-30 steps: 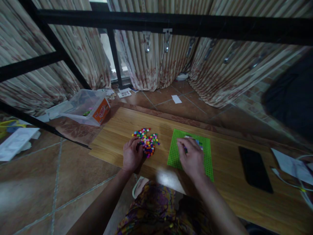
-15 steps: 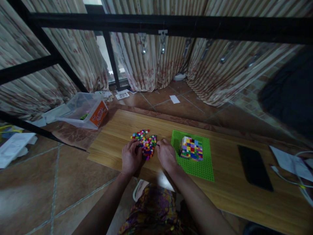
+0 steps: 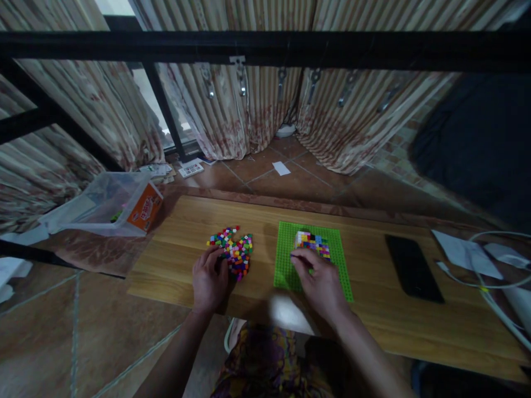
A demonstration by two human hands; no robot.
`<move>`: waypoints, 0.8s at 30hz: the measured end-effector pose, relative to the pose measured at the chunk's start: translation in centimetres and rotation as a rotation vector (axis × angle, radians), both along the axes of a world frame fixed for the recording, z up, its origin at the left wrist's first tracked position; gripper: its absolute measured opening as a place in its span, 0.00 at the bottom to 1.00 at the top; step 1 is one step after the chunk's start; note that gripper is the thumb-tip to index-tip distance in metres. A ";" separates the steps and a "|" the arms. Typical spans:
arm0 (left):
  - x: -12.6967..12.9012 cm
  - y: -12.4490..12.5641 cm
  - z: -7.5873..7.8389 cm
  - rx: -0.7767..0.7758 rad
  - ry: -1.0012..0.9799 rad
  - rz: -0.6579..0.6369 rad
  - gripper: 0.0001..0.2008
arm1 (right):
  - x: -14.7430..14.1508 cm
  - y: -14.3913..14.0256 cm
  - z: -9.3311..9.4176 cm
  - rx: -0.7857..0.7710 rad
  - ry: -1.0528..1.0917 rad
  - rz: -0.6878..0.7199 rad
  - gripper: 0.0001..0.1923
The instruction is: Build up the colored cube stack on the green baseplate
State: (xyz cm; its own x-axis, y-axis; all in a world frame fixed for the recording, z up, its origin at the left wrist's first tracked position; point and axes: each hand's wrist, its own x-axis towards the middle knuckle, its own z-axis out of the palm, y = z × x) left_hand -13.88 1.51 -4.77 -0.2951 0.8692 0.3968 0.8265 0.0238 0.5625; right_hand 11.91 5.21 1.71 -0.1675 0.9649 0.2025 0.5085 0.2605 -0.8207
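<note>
A green baseplate (image 3: 286,260) lies on the wooden table (image 3: 373,309), and a block of stacked multicoloured small bricks (image 3: 314,244) stands on it. My right hand (image 3: 319,282) rests over the plate's near part, fingertips pinched together at the block's near left edge; whether a brick is between them is hidden. A loose pile of small coloured bricks (image 3: 232,251) lies to the left on the table. My left hand (image 3: 209,276) sits at the pile's near edge, its curled fingers touching the bricks.
A black phone (image 3: 412,268) lies flat to the right of the plate; papers (image 3: 460,251) and white cables (image 3: 489,287) are at the far right. A clear plastic box (image 3: 103,204) with an orange label sits on the floor at left. A black metal bar (image 3: 265,47) crosses overhead.
My right hand went from the baseplate to the loose pile and has come back to the brick block. My left hand stayed at the pile. The view shifted slightly.
</note>
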 end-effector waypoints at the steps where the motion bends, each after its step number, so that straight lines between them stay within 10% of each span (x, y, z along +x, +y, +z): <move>1: 0.0 0.0 0.0 -0.003 0.001 -0.001 0.10 | 0.9 0.5 0.0 -0.003 0.018 -0.046 0.10; 24: -0.5 0.2 -0.2 0.003 -0.009 -0.031 0.10 | 4.1 6.6 -3.5 -0.171 0.338 -0.189 0.11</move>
State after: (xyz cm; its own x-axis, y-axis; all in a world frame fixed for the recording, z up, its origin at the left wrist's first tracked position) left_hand -14.37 1.66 -4.99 -0.2714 0.8767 0.3973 0.8218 -0.0038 0.5698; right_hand 15.98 11.81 -1.77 0.0642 0.9967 0.0503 0.2292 0.0344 -0.9728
